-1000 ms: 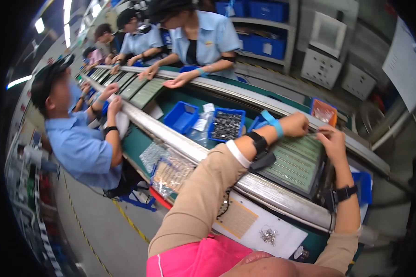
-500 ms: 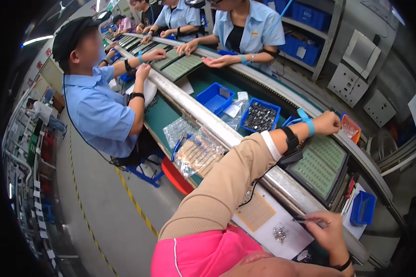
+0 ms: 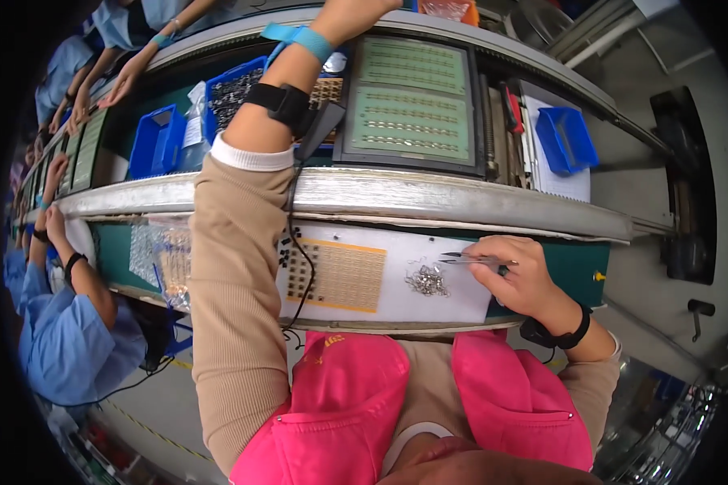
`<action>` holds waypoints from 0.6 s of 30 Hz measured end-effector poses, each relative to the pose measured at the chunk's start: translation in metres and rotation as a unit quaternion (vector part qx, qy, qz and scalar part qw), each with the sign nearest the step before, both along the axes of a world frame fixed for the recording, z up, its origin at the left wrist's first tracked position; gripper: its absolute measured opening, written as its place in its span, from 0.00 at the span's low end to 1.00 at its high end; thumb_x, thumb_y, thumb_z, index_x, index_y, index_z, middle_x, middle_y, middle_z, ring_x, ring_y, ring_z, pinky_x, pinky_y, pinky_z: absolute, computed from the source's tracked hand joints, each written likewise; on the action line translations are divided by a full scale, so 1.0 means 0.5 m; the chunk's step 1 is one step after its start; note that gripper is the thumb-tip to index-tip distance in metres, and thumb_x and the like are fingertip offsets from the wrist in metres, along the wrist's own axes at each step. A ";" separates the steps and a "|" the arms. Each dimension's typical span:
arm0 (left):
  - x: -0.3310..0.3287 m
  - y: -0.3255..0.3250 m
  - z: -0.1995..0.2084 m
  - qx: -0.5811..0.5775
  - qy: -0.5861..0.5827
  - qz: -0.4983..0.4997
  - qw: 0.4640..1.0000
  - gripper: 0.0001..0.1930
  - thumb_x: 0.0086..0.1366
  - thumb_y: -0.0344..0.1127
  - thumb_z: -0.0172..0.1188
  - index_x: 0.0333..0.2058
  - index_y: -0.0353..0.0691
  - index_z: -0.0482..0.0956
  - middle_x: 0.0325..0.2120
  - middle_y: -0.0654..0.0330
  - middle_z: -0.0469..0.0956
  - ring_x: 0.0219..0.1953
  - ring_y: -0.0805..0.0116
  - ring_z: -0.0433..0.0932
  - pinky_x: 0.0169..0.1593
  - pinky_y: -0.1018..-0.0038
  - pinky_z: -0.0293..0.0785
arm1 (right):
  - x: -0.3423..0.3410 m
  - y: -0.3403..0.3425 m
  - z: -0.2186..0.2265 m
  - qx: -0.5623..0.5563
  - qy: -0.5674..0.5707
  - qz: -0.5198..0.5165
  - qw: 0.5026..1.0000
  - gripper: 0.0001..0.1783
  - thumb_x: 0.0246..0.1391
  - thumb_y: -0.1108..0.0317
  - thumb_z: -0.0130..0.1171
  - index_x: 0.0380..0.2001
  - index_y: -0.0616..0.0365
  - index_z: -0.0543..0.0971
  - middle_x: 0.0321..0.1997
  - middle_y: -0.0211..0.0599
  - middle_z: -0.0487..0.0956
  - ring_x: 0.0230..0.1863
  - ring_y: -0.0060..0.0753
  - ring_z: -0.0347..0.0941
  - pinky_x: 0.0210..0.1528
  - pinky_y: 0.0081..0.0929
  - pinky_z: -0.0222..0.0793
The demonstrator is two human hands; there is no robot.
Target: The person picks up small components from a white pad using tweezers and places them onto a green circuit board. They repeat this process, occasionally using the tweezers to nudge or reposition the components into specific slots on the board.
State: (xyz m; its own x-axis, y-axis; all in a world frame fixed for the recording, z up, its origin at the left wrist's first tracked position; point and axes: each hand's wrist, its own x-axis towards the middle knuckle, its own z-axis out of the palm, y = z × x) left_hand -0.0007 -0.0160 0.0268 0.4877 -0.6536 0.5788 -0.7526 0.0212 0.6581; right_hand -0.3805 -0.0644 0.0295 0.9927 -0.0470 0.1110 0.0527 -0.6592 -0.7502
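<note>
My left arm reaches across the line, and my left hand [image 3: 354, 18] is at the upper edge, close to an orange bin [image 3: 455, 10] with clear bags in it. Its fingers are mostly cut off there. My right hand [image 3: 511, 275] grips a pair of tweezers [image 3: 466, 259], whose tips point left over a white sheet [image 3: 404, 305]. Just below the tips lies a pile of small silvery metal parts [image 3: 429, 280]. Left of the pile is a tan perforated board [image 3: 348, 275] with small dark parts along its left side. A dark-framed tray of green circuit boards [image 3: 412, 113] sits on the line.
A silver rail [image 3: 429, 196] runs between the sheet and the tray. Blue bins [image 3: 155, 144] stand left of my forearm, one full of black parts [image 3: 231, 99]. Another blue bin [image 3: 566, 139] is at right. A black cable [image 3: 309, 271] hangs from my left wrist. Co-workers [image 3: 73, 339] work at left.
My view has turned right and down, bringing the white sheet to the middle. My right hand, still with the tweezers, is now by the metal parts. My left hand remains near the orange bin.
</note>
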 end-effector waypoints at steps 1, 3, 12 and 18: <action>-0.005 0.001 -0.001 0.023 0.017 0.007 1.000 0.08 0.51 0.32 0.58 0.26 0.31 0.78 0.18 0.53 0.76 0.21 0.68 0.74 0.29 0.73 0.70 | -0.006 0.001 -0.004 0.009 0.008 -0.003 1.000 0.09 0.41 0.77 0.60 0.31 0.63 0.77 0.29 0.41 0.79 0.30 0.39 0.77 0.35 0.28 0.72; -0.013 -0.003 0.003 0.047 0.035 0.011 0.998 0.08 0.51 0.32 0.58 0.26 0.31 0.78 0.18 0.53 0.76 0.22 0.69 0.74 0.29 0.73 0.70 | -0.012 0.001 -0.010 0.019 0.017 -0.007 1.000 0.09 0.41 0.77 0.60 0.31 0.63 0.77 0.28 0.41 0.79 0.29 0.39 0.76 0.35 0.27 0.72; -0.012 0.002 -0.001 0.035 0.022 0.002 0.999 0.08 0.50 0.31 0.58 0.26 0.31 0.79 0.17 0.53 0.76 0.22 0.71 0.74 0.29 0.74 0.70 | -0.016 0.007 -0.024 -0.019 -0.023 0.041 0.999 0.09 0.38 0.78 0.61 0.28 0.63 0.76 0.24 0.41 0.77 0.25 0.40 0.75 0.34 0.28 0.72; -0.018 0.005 0.008 0.054 0.022 -0.001 0.998 0.08 0.50 0.31 0.58 0.26 0.31 0.78 0.18 0.53 0.77 0.23 0.71 0.75 0.29 0.74 0.70 | -0.023 0.013 -0.025 -0.019 -0.045 0.006 0.999 0.09 0.38 0.78 0.62 0.27 0.63 0.76 0.24 0.41 0.77 0.24 0.39 0.75 0.31 0.27 0.72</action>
